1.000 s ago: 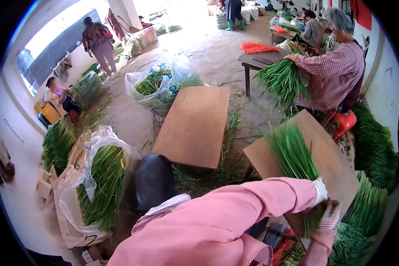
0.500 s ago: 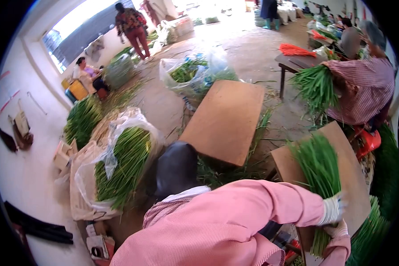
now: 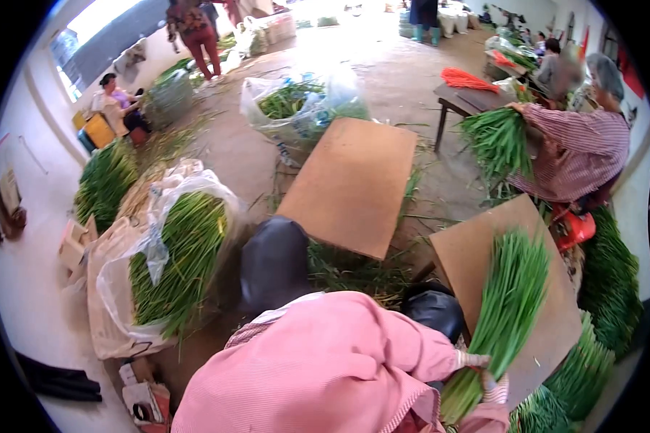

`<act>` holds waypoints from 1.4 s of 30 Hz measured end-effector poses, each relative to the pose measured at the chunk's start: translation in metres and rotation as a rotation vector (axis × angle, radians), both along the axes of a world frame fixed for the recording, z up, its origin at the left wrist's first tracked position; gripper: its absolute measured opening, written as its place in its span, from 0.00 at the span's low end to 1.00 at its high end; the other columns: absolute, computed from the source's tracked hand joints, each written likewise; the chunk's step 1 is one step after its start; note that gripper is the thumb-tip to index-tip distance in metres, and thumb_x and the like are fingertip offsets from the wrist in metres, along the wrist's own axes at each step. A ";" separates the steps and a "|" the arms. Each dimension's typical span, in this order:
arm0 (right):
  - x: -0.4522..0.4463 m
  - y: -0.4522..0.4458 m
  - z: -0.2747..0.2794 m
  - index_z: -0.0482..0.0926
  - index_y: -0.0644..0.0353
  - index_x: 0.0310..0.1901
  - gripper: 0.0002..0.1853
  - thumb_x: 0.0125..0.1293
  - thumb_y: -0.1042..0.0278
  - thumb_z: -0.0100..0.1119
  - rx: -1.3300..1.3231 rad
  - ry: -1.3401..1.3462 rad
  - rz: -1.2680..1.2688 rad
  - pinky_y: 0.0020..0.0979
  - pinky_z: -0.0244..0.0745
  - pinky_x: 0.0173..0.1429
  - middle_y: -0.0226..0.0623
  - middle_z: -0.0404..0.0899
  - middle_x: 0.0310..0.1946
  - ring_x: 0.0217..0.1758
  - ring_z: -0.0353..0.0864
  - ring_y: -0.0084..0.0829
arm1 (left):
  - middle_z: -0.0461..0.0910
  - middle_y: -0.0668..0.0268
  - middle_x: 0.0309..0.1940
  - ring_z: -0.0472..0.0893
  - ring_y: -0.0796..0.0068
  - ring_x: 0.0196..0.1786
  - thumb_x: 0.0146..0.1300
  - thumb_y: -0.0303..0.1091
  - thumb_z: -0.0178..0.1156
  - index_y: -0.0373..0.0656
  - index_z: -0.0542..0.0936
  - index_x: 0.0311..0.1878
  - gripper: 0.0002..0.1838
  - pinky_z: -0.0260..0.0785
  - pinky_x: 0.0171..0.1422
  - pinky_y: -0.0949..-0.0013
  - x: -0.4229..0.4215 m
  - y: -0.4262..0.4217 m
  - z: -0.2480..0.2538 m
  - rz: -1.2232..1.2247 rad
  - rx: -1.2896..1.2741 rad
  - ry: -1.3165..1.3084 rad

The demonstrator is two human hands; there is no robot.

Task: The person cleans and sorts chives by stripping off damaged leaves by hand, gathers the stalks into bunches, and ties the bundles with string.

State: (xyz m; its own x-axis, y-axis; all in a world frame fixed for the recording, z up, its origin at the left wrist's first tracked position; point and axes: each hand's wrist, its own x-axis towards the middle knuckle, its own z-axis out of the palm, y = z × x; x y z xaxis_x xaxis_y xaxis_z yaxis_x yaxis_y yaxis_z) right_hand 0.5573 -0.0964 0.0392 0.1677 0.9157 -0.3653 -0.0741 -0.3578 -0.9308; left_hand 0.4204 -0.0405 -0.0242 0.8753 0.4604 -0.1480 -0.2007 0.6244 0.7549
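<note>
A bundle of long green chives (image 3: 509,296) lies slantwise over the small brown table at the right, leafy tops away from me and pale stalk ends close to me. My left hand (image 3: 474,359), gloved and in a pink sleeve, is closed on the bundle near its lower end. Just below it my right hand (image 3: 494,390), also gloved, grips the same stalks from the other side. Some of the right hand's fingers are hidden behind the stalks.
Beside the board-topped table (image 3: 455,252), more chives (image 3: 585,364) are piled at the right. Another brown table (image 3: 354,184) stands ahead. An open plastic sack of chives (image 3: 184,252) sits at left. A co-worker in a checked top (image 3: 578,151) handles greens; orange strips (image 3: 468,79) lie beyond.
Both hands have come nearer to me and left along the table, drawing the bundle with them. The left hand's blur has gone, and the whole view has shifted slightly.
</note>
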 end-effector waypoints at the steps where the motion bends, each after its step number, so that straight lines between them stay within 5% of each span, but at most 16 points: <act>1: 0.001 -0.012 -0.023 0.64 0.58 0.54 0.29 0.46 0.76 0.59 0.098 -0.037 -0.026 0.35 0.74 0.46 0.38 0.72 0.44 0.43 0.73 0.33 | 0.72 0.65 0.46 0.71 0.71 0.47 0.45 0.47 0.66 0.42 0.65 0.54 0.34 0.62 0.51 0.65 -0.005 0.002 0.002 0.082 0.037 -0.071; 5: -0.061 -0.023 0.048 0.63 0.57 0.54 0.31 0.45 0.78 0.60 0.422 0.039 -0.023 0.33 0.71 0.50 0.35 0.70 0.47 0.47 0.71 0.31 | 0.70 0.66 0.50 0.69 0.74 0.51 0.46 0.46 0.66 0.42 0.62 0.57 0.37 0.59 0.56 0.65 -0.014 0.025 0.041 0.320 0.249 -0.381; 7: -0.040 0.002 0.059 0.61 0.59 0.56 0.42 0.34 0.74 0.70 0.236 0.208 -0.260 0.34 0.66 0.55 0.36 0.68 0.49 0.50 0.69 0.31 | 0.68 0.65 0.52 0.66 0.75 0.54 0.40 0.30 0.68 0.41 0.55 0.62 0.44 0.58 0.58 0.69 -0.037 0.029 0.126 0.300 0.242 -0.336; 8: -0.030 0.003 0.078 0.61 0.60 0.56 0.41 0.35 0.76 0.68 0.472 -0.433 -0.070 0.31 0.64 0.55 0.35 0.68 0.49 0.51 0.67 0.29 | 0.68 0.63 0.52 0.66 0.74 0.55 0.35 0.26 0.69 0.40 0.55 0.62 0.47 0.57 0.60 0.68 -0.032 0.038 0.149 0.325 0.315 -0.232; 12: 0.023 0.044 0.117 0.61 0.64 0.55 0.36 0.41 0.76 0.66 0.789 -0.454 -0.004 0.28 0.63 0.55 0.36 0.67 0.51 0.49 0.68 0.27 | 0.69 0.62 0.52 0.67 0.73 0.54 0.17 0.32 0.76 0.40 0.52 0.63 0.61 0.57 0.62 0.71 -0.006 0.062 0.235 0.504 0.560 -0.196; 15: 0.086 0.076 0.050 0.62 0.64 0.55 0.34 0.44 0.74 0.65 0.548 -0.022 -0.307 0.29 0.63 0.56 0.36 0.66 0.52 0.50 0.67 0.27 | 0.69 0.64 0.50 0.68 0.73 0.53 0.15 0.32 0.75 0.39 0.53 0.62 0.61 0.58 0.61 0.72 0.025 0.078 0.227 0.521 0.497 -0.310; 17: 0.070 0.082 0.011 0.62 0.63 0.55 0.34 0.43 0.76 0.65 0.595 -0.312 -0.272 0.29 0.63 0.57 0.34 0.66 0.52 0.51 0.67 0.27 | 0.69 0.64 0.50 0.68 0.75 0.53 0.16 0.30 0.75 0.39 0.55 0.61 0.59 0.60 0.61 0.70 0.014 0.086 0.197 0.439 0.744 -0.027; 19: 0.058 0.087 -0.032 0.62 0.62 0.56 0.35 0.42 0.77 0.64 0.649 -0.423 -0.265 0.30 0.63 0.57 0.33 0.65 0.52 0.51 0.66 0.27 | 0.72 0.64 0.47 0.70 0.76 0.50 0.17 0.30 0.74 0.39 0.61 0.57 0.53 0.62 0.59 0.69 0.024 0.100 0.122 0.349 0.412 0.000; 22: 0.020 0.100 -0.011 0.62 0.61 0.56 0.36 0.41 0.80 0.64 0.726 -0.161 -0.244 0.30 0.63 0.58 0.32 0.65 0.53 0.52 0.65 0.26 | 0.73 0.65 0.47 0.71 0.74 0.49 0.26 0.29 0.74 0.41 0.63 0.54 0.45 0.61 0.59 0.66 0.053 0.125 0.071 0.440 0.542 -0.137; 24: 0.029 0.104 0.029 0.59 0.62 0.58 0.41 0.35 0.81 0.64 0.687 -0.082 -0.045 0.28 0.64 0.57 0.34 0.65 0.52 0.54 0.65 0.28 | 0.71 0.66 0.50 0.69 0.72 0.52 0.29 0.33 0.75 0.42 0.63 0.55 0.45 0.59 0.60 0.67 0.026 0.109 0.117 0.479 0.428 -0.070; 27: 0.010 0.117 0.119 0.64 0.64 0.53 0.36 0.34 0.82 0.58 0.658 -0.393 0.039 0.29 0.67 0.53 0.37 0.73 0.45 0.48 0.72 0.31 | 0.70 0.67 0.52 0.66 0.72 0.54 0.38 0.37 0.72 0.44 0.61 0.59 0.43 0.58 0.59 0.67 0.037 0.113 0.125 0.521 0.279 -0.401; 29: -0.016 0.117 0.171 0.68 0.65 0.49 0.34 0.32 0.79 0.62 0.627 -0.986 0.110 0.31 0.70 0.48 0.42 0.76 0.39 0.43 0.76 0.36 | 0.72 0.67 0.48 0.69 0.70 0.52 0.45 0.46 0.67 0.48 0.68 0.55 0.33 0.61 0.55 0.66 0.032 0.108 0.121 0.442 0.052 -0.123; 32: -0.003 0.148 0.110 0.74 0.65 0.32 0.22 0.33 0.65 0.68 0.251 -1.474 0.153 0.40 0.72 0.43 0.50 0.76 0.30 0.37 0.75 0.49 | 0.72 0.66 0.47 0.73 0.70 0.44 0.48 0.47 0.64 0.44 0.70 0.52 0.29 0.66 0.48 0.66 0.003 0.092 0.108 0.184 -0.343 0.216; 33: -0.010 0.153 0.095 0.73 0.64 0.37 0.25 0.34 0.65 0.68 -0.078 -1.553 0.364 0.39 0.71 0.47 0.50 0.75 0.35 0.41 0.75 0.46 | 0.73 0.65 0.45 0.73 0.71 0.43 0.50 0.44 0.63 0.43 0.70 0.52 0.27 0.67 0.47 0.67 -0.004 0.086 0.093 0.086 -0.273 0.248; 37: -0.002 0.140 0.070 0.58 0.63 0.56 0.49 0.28 0.59 0.72 0.043 -1.558 0.282 0.39 0.63 0.56 0.49 0.68 0.48 0.52 0.66 0.46 | 0.74 0.63 0.42 0.74 0.73 0.44 0.53 0.32 0.60 0.38 0.68 0.52 0.23 0.68 0.48 0.69 -0.043 0.039 0.096 -0.061 0.103 0.149; 42: 0.044 0.125 0.110 0.60 0.60 0.56 0.45 0.34 0.56 0.71 -0.210 -1.599 0.588 0.40 0.65 0.53 0.49 0.70 0.44 0.50 0.68 0.48 | 0.75 0.60 0.38 0.75 0.75 0.42 0.50 0.25 0.59 0.35 0.72 0.46 0.18 0.66 0.47 0.72 -0.052 0.047 0.123 -0.197 0.797 0.010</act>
State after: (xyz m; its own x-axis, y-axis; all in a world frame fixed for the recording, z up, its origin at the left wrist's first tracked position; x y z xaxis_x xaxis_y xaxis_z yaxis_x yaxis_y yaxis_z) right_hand 0.6012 0.0286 0.1494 0.1416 0.9449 -0.2951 0.9867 -0.1106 0.1193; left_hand 0.3687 0.0063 0.0990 0.9516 0.2685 0.1498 -0.1339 -0.0770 0.9880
